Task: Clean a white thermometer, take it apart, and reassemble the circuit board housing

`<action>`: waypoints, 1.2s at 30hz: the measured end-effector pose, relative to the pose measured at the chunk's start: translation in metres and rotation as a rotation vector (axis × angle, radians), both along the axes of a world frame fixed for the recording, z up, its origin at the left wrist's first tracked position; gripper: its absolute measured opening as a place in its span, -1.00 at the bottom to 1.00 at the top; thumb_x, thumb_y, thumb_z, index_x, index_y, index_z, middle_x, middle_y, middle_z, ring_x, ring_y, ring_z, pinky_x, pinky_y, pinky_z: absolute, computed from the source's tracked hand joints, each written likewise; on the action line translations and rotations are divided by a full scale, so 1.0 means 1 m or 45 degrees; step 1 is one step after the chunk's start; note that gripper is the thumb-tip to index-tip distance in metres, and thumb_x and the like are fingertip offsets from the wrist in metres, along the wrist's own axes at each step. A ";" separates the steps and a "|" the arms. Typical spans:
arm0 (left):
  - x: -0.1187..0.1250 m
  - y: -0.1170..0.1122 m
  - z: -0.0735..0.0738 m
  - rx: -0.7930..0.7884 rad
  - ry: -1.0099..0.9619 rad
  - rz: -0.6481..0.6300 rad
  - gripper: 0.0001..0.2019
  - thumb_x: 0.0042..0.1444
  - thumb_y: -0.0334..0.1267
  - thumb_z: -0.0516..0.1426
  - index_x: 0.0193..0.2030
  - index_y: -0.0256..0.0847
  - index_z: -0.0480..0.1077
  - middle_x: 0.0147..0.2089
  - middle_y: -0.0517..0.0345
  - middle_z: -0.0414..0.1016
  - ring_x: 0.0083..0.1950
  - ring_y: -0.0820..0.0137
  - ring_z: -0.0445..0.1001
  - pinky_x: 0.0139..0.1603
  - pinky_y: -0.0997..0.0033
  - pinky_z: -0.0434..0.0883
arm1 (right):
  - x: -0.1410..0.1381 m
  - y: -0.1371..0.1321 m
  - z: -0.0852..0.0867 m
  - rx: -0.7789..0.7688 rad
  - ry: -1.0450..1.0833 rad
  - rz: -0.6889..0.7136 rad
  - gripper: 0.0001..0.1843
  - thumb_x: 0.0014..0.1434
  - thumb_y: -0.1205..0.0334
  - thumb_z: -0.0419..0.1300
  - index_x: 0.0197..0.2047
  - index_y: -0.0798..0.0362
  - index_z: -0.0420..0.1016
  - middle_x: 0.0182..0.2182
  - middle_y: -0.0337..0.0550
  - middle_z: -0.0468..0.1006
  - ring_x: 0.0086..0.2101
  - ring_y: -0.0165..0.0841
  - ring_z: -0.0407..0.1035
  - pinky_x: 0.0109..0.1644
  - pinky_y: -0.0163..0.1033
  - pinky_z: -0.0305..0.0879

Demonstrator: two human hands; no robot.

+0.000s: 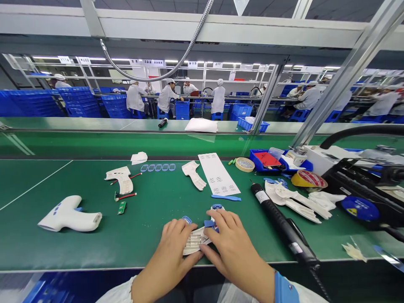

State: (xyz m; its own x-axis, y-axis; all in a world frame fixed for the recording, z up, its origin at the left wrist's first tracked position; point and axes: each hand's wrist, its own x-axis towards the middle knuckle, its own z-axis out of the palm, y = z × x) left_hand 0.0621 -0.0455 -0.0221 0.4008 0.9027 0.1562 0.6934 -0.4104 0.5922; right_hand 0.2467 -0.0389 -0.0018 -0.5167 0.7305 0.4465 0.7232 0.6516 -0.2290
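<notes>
Left hand point(173, 249), right hand point(232, 246) grip shell point(193, 243); blue tray point(254, 163) holds red sheet point(267, 159).

- The left hand point(172, 248) and right hand point(232, 248) grip a white ribbed plastic half-shell point(193, 243) at the near edge of the green bench mat point(151, 210).
- The right fingertips point(217, 219) rest on a small blue plastic piece point(209, 224).
- A black cylindrical electric screwdriver point(280, 223) lies just to the right.
- A white pistol-shaped plastic housing point(67, 215) lies well to the left.

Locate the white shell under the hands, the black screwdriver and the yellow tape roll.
shell point(193, 242): head view, its ribbed inner face.
screwdriver point(280, 221): head view, middle of its black barrel.
tape roll point(308, 179): head view, its printed top face.
</notes>
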 end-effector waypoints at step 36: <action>-0.026 -0.006 -0.005 0.383 -0.300 0.435 -0.77 0.15 -0.17 0.09 -0.06 -0.12 0.27 -0.15 0.03 0.39 -0.16 0.28 0.46 -0.21 0.38 0.45 | -0.019 0.004 0.006 -0.083 0.508 -0.157 -0.84 0.21 0.16 0.09 -0.18 0.00 0.40 -0.35 -0.10 0.45 -0.34 -0.24 0.34 -0.26 -0.13 0.28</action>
State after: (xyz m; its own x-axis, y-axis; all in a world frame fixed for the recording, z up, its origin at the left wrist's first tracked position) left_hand 0.0361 -0.0513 -0.0276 0.0132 0.8771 0.4801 0.6800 -0.3599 0.6388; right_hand 0.2274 -0.0348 0.0041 -0.2196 0.8093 0.5448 0.6415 0.5405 -0.5443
